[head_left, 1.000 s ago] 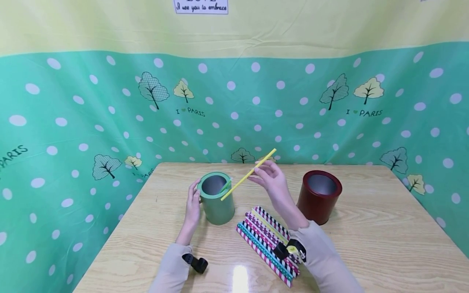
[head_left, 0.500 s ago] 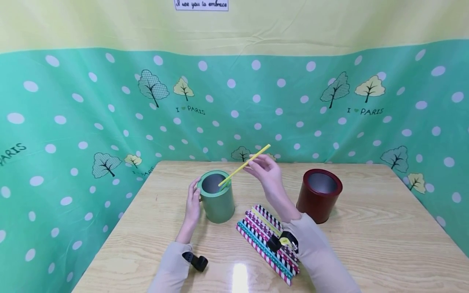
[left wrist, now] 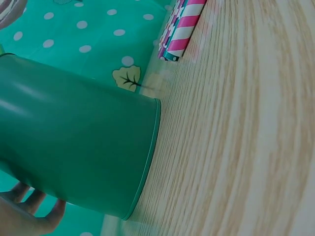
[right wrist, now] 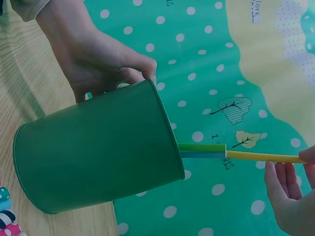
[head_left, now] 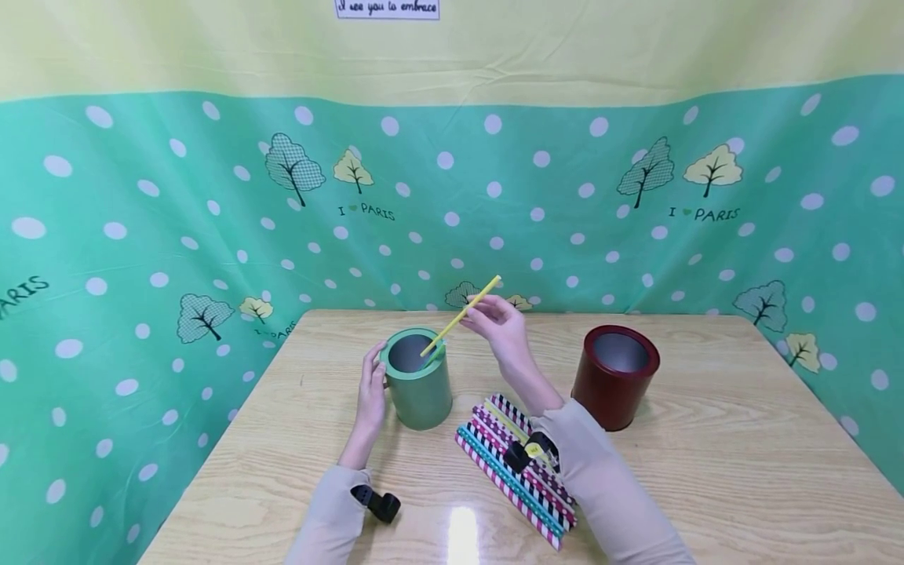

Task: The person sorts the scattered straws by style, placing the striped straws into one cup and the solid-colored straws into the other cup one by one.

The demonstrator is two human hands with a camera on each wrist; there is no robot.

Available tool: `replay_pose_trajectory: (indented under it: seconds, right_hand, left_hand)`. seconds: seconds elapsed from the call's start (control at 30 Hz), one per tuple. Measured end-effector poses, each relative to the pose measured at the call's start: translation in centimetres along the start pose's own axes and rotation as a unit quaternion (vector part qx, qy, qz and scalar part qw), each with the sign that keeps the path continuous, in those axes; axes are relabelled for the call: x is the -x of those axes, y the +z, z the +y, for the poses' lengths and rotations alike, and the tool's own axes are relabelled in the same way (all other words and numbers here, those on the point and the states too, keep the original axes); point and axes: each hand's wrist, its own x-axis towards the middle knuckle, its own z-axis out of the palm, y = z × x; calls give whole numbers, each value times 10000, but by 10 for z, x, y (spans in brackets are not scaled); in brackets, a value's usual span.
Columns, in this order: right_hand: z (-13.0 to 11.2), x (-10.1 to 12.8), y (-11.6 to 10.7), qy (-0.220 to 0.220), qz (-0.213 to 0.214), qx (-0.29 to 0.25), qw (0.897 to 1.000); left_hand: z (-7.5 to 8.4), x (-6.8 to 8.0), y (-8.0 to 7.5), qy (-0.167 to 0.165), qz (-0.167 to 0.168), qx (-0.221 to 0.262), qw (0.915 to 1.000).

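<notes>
A green canister (head_left: pixel 422 404) stands upright on the table, left of centre. My left hand (head_left: pixel 370 392) grips its left side, thumb up at the rim; in the left wrist view, fingertips (left wrist: pixel 54 216) rest against its wall. My right hand (head_left: pixel 503 326) pinches a slanted yellow straw (head_left: pixel 455 323) by its upper part. The straw's lower end overlaps the canister's mouth in the head view. From the right wrist view, a green straw (right wrist: pixel 202 147) and a blue straw (right wrist: pixel 202 154) stick out of the canister, the yellow straw's end right at their tips.
A bundle of patterned paper straws (head_left: pixel 504 471) lies on the wooden table (head_left: pixel 741 455), partly under my right forearm. To the right stands a dark red canister (head_left: pixel 609 396). Behind hangs a green and yellow printed cloth (head_left: pixel 452 196).
The right hand has moved left with the yellow straw, bringing its lower end from in front of the green canister to over its mouth. The left hand has stayed in place.
</notes>
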Motion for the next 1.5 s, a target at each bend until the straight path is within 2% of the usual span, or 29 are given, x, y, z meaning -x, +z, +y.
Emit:
replay_pose_trajectory:
  seconds: [0.03,0.13,0.23,0.3,0.37,0.47,0.5,0.53,0.63,0.9,1.07,1.2,1.5]
  right_hand:
    - [2,0,-1,-64,-34,-42,10000]
    - [82,-44,-27,-512,-203,-205,9983]
    - [157,-83,-53,-933,-412,-227,9945]
    - [152,-78,-50,-865,-382,-119,9955]
    - [118,-57,-40,-770,-420,-41,9961]
    - [54,-18,-21,-444,-313,140,9984]
    - [54,-18,-23,-367,-288,212,9987]
    - [39,-9,-19,-233,-247,318,9989]
    - [17,4,-16,161,-205,652,9975]
    - [21,10,-36,622,-635,1349,9869]
    - [26,13,-48,735,-944,1812,9761]
    - [31,15,-58,692,-1195,2041,9692]
    - [38,19,-76,843,-1545,2515,9517]
  left_hand:
    - [2,1,1,-6,13,-4,10000]
    - [3,2,1,-21,36,36,10000]
    - [-9,-1,-1,24,41,2,10000]
    - [-18,-3,-2,57,65,-17,10000]
    - [-26,-5,-3,89,97,-43,9999]
    - [-26,-5,-3,94,123,-48,9999]
    - [-25,-5,-3,88,119,-51,9999]
    - [-25,-5,-3,83,111,-66,9999]
    - [-20,-4,-3,51,63,-62,9999]
    - [4,3,-1,10,45,49,10000]
    - [-9,-2,-2,-1,42,32,10000]
    - [-20,-6,-3,131,43,21,9999]
    - [-23,-7,-1,153,86,10,9998]
